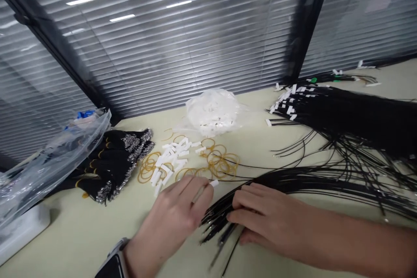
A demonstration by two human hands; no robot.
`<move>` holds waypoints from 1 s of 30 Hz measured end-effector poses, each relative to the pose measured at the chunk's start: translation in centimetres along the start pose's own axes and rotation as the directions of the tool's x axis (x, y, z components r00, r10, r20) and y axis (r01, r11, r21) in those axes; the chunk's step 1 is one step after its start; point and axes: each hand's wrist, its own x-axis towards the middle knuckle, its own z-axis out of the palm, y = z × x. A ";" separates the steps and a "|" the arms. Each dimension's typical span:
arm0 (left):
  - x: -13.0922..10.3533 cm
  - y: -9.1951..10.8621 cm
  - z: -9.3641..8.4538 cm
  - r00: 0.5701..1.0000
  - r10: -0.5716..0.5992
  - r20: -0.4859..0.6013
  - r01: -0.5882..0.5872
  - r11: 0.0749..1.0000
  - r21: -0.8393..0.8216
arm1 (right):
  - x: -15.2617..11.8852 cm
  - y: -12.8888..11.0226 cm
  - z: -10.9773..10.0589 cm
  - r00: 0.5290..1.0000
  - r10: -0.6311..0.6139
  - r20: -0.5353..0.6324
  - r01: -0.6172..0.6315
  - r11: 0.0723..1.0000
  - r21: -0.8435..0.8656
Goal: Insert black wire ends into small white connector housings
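My left hand (184, 204), with a watch (114, 263) on its wrist, is closed in a pinch. A small white connector housing (214, 183) pokes out at its fingertips. To its right, my right hand (260, 213) has its fingers curled over a bundle of thin black wires (215, 221). The wires' metal-tipped ends fan out between the two hands. Just beyond my left hand lies a loose pile of white connector housings (174, 156), mixed with yellow rubber bands (224, 160).
A clear bag of white parts (213, 113) stands at the back. Bundled black wires with silvery ends (110, 165) lie left, partly under clear plastic (74, 152). At right is a large heap of black wires with white connectors (345, 113). Window blinds (169, 52) rise behind the table.
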 end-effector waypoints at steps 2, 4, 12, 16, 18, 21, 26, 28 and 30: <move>-0.1 0.0 0.2 1.000 -0.001 -0.014 0.001 0.999 0.040 | -0.1 0.1 0.8 1.000 -0.001 -0.003 0.001 1.000 -0.020; -0.1 0.1 0.4 1.000 0.000 -0.008 0.001 0.993 0.119 | -0.2 0.2 1.5 1.000 0.005 -0.004 -0.005 1.000 -0.015; 0.3 1.2 0.3 0.999 -0.033 0.038 0.017 0.934 0.357 | -0.5 0.2 1.2 0.998 -0.054 0.026 0.060 0.961 -0.270; 0.5 1.7 0.1 0.997 -0.069 0.037 0.050 0.927 0.372 | -0.6 0.8 0.6 0.992 -0.116 0.058 0.130 0.906 -0.402; 0.6 1.8 0.2 0.997 -0.079 0.028 0.064 0.933 0.355 | -0.5 1.2 0.5 0.994 -0.107 0.032 0.111 0.920 -0.376; 0.6 1.7 0.4 0.994 -0.110 0.010 0.100 0.939 0.328 | -0.1 1.5 0.8 0.997 -0.018 -0.078 -0.008 0.948 -0.318; 0.2 1.3 0.7 0.984 -0.180 -0.005 0.175 0.950 0.258 | 0.5 1.2 1.1 0.993 0.108 -0.038 -0.112 0.981 -0.159; 0.0 1.1 0.9 0.978 -0.211 0.004 0.205 0.955 0.216 | 0.5 1.1 1.1 0.992 0.117 -0.037 -0.121 0.985 -0.127; 0.0 1.1 1.0 0.971 -0.240 0.014 0.233 0.956 0.181 | 0.4 1.1 1.2 0.993 0.108 -0.043 -0.112 0.985 -0.130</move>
